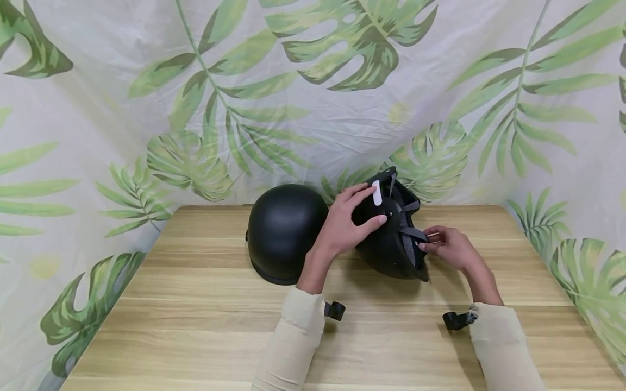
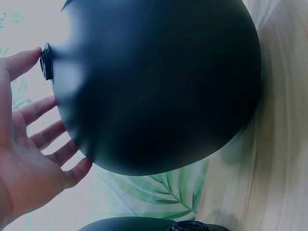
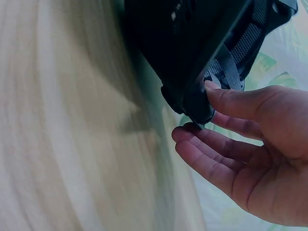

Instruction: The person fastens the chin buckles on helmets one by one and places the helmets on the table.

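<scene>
A black helmet (image 1: 386,247) lies tipped on its side at the table's back right, its open underside and grey straps (image 1: 413,234) turned to the right. My left hand (image 1: 343,221) rests on its shell with fingers spread and fairly straight, near a white oblong sticker (image 1: 377,193). In the left wrist view, those fingertips touch the helmet's dark shell (image 2: 159,86). My right hand (image 1: 450,248) is at the helmet's right edge. The right wrist view shows this hand (image 3: 260,144) pinching a dark piece at the helmet's rim (image 3: 199,103) between thumb and fingers.
A second black helmet (image 1: 287,233) stands dome up just left of the left hand. Both sit on a wood-grain table (image 1: 195,326) against a leaf-patterned cloth (image 1: 274,136). Black camera mounts (image 1: 335,311) stick out from the cuffs.
</scene>
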A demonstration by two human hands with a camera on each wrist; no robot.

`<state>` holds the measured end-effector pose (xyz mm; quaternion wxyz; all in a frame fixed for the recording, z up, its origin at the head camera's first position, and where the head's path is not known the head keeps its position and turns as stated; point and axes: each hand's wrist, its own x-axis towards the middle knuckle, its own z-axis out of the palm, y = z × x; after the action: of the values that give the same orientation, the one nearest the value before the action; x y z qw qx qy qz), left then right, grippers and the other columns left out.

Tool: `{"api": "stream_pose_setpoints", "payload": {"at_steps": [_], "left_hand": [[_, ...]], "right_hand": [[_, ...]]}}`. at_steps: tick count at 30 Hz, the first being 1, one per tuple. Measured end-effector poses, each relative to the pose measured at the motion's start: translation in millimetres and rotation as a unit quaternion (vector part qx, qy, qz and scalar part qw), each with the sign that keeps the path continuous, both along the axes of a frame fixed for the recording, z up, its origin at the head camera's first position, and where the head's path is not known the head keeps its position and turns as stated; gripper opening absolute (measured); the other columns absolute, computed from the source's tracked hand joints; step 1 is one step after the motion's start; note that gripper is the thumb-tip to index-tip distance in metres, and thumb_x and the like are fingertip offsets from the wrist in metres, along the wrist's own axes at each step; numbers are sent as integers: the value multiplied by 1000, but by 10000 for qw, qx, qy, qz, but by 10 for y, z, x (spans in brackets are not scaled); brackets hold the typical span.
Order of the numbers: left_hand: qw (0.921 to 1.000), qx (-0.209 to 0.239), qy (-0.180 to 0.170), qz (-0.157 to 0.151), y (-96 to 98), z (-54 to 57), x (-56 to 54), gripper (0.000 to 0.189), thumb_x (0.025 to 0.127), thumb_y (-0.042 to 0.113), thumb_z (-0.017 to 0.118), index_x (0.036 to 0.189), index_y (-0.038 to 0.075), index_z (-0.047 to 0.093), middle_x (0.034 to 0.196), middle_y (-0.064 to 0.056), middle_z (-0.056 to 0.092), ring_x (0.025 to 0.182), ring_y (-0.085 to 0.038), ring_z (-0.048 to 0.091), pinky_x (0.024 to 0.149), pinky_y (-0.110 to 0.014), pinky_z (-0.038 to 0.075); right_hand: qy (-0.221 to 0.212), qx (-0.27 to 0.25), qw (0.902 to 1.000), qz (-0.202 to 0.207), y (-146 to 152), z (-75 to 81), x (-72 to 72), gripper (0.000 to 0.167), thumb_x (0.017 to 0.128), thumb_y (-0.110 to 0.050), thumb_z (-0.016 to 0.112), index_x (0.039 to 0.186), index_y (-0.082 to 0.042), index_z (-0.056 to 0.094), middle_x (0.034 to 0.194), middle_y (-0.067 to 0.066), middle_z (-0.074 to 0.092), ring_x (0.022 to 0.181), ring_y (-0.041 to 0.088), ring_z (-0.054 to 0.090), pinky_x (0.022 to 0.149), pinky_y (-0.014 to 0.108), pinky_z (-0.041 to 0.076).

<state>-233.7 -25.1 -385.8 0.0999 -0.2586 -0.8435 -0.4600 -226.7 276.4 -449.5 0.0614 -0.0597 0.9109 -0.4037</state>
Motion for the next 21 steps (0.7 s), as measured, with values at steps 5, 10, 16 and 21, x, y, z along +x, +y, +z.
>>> {"api": "stream_pose_setpoints", "payload": {"at_steps": [5,10,16,21], "left_hand": [[9998,-184,-19,-105,9,1,-9,69,98,41,77,160,23,53,170,-4,41,158,-31,39,126,-56,38],[9998,-167,-75,-77,-9,-20,-37,71,96,40,79,160,21,53,170,-8,40,156,-32,42,125,-54,40],[9996,-41,-252,-98,-54,-45,-65,72,95,40,81,159,25,54,170,-9,38,156,-33,42,125,-55,41],[9992,-57,-360,-147,-102,-46,-75,73,94,40,81,160,28,53,170,-9,37,157,-33,40,126,-57,39]], "right_hand": [[-45,81,9999,105,-45,-39,-11,43,101,-16,75,133,11,65,123,31,75,105,35,79,76,20,54],[76,299,9991,281,-89,-47,-8,38,101,-15,74,129,10,69,116,26,79,98,28,79,81,27,56],[25,342,9988,337,-88,-39,5,36,102,-13,72,130,11,69,120,28,77,101,32,78,79,27,56],[39,164,9995,280,-75,-34,1,42,101,-11,73,135,12,65,132,34,69,112,40,76,75,19,55]]}}
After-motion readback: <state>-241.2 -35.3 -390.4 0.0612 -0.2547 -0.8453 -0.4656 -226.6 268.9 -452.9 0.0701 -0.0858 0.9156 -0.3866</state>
